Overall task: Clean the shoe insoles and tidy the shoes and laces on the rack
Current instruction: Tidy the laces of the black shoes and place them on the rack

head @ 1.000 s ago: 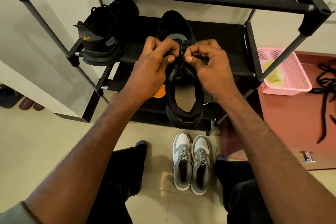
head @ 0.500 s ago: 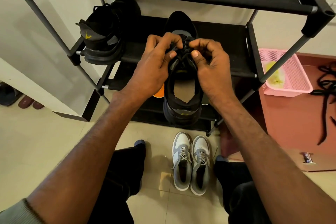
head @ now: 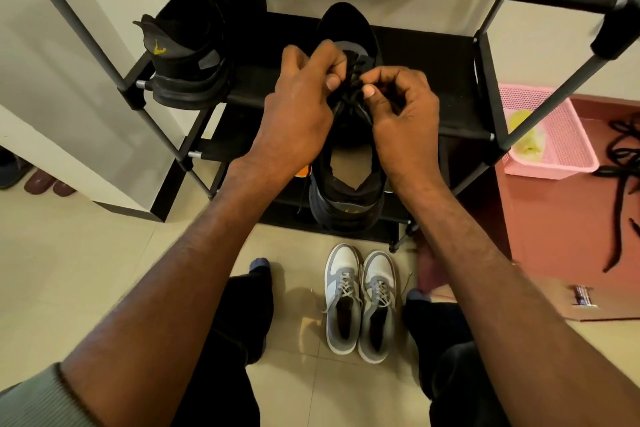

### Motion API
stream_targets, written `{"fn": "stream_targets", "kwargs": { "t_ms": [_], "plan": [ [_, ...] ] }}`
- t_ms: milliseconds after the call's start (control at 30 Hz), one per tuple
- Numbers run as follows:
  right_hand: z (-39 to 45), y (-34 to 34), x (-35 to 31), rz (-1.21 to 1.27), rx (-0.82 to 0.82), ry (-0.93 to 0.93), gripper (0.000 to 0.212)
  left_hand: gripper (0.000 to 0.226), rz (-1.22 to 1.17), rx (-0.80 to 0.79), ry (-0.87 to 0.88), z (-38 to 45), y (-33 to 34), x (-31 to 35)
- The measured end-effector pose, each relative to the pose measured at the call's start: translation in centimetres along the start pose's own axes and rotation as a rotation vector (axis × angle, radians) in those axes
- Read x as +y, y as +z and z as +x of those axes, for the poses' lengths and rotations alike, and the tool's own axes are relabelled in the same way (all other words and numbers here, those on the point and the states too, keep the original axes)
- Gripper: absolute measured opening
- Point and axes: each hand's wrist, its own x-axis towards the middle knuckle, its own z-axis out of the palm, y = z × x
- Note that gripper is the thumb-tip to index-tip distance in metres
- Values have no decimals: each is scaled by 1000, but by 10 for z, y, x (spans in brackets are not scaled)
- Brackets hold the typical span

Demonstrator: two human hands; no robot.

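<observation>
Black shoe rack (head: 460,121), middle shelf's front edge: left hand (head: 298,114) and right hand (head: 405,114) both pinch the black sneaker (head: 346,198)'s laces (head: 349,99), probably tying them.

matt black cloth shelf (head: 433,55) on grey metal poles (head: 104,59), glossy floor tiles (head: 86,270), pink plastic mesh basket (head: 568,135).

No readable text anywhere, only a wordless yellow emblem on the heel of the black shoe (head: 187,55), rack's left edge
</observation>
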Motion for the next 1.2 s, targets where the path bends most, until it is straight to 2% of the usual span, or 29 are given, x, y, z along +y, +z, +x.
{"fn": "stream_targets", "kwargs": {
  "t_ms": [233,600,767,933,1067,1200],
  "plan": [
    [-1,4,0,-20,37,-26,15,20,-164,5,15,-1,-3,-11],
    [-6,11,0,-33,71,-29,14,19,-127,-43,-16,-3,1,-17],
    [-7,13,-1,-35,67,-7,14,17,-208,-79,-9,0,-2,-19],
    [-2,9,-1,40,65,24,11,10,-299,-44,10,-3,-10,-19],
    [-1,3,-1,110,40,34,19,15,-340,-119,36,-9,-16,-25],
    [5,-7,3,126,-12,61,14,22,-440,-138,-8,-10,-19,-24]
  ]
}}
